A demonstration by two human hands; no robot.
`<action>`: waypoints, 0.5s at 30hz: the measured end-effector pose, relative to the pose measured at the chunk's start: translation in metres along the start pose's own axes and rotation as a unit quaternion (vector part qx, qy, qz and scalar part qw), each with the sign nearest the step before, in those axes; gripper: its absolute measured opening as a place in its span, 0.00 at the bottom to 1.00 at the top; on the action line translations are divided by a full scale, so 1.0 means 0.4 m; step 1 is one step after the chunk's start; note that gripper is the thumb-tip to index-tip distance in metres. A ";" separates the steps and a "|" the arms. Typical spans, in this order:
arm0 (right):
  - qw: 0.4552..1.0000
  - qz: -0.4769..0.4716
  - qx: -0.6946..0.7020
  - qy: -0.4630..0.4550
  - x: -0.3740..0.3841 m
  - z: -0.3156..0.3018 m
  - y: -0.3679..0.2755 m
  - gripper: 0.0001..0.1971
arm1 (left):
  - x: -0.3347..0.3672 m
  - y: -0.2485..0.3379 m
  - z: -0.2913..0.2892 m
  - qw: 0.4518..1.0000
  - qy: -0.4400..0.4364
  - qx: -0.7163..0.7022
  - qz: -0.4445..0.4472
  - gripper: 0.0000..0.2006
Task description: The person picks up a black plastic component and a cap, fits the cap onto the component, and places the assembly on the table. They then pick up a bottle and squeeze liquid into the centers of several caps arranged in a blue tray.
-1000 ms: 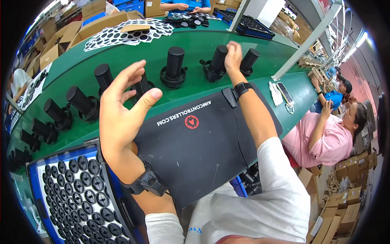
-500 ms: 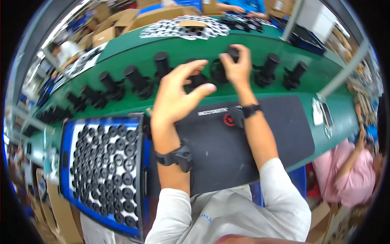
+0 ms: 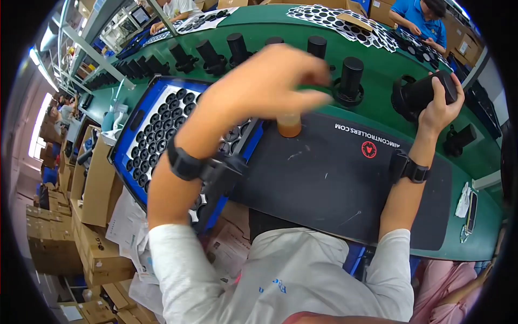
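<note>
At the far right, my right hand (image 3: 443, 110) is closed around a black cylindrical part (image 3: 418, 97) with a wide ringed flange, tilted on its side. My left hand (image 3: 264, 81), smeared by motion, hangs over the far edge of the mat. Its thumb and fingers are apart and nothing shows between them. Nearest to it stands an upright black cylinder on a round base (image 3: 352, 81). Below its thumb is a small orange-brown round object (image 3: 289, 126); the hand partly covers its top.
A black mat (image 3: 324, 183) lies before me on the green table (image 3: 377, 29). A blue-edged tray (image 3: 125, 162) of black rings sits left, partly under my left arm. More black cylinders (image 3: 210, 56) line the far side. Co-workers sit across; a phone (image 3: 472, 212) lies right.
The view has swung left. My right hand has moved right and now grips a cylinder tipped on its side. My left hand has moved away from the cylinder it was near.
</note>
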State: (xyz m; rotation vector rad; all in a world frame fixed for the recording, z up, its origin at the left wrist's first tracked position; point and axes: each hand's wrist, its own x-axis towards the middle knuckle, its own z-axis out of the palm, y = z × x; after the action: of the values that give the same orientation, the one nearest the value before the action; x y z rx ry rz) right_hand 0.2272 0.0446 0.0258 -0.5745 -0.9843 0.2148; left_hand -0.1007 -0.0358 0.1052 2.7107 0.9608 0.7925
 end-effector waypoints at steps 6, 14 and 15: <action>0.999 0.009 -0.033 -0.006 -0.006 0.024 -0.004 0.23 | -0.366 -0.324 0.020 0.939 -0.083 0.194 -0.271 0.17; 0.998 0.002 -0.048 -0.028 -0.029 0.038 -0.013 0.22 | -0.386 -0.366 0.107 0.909 -0.165 0.148 -0.352 0.30; 0.998 0.002 -0.046 -0.032 -0.030 0.040 -0.014 0.22 | -0.383 -0.371 0.112 0.907 -0.165 0.146 -0.359 0.30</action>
State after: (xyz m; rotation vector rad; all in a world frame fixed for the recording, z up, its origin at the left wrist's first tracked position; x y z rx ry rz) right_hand 0.2068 0.0404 0.0269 -0.6580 -1.0600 0.1938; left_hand -0.2574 -0.0142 -0.0450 2.2675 1.9130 0.0469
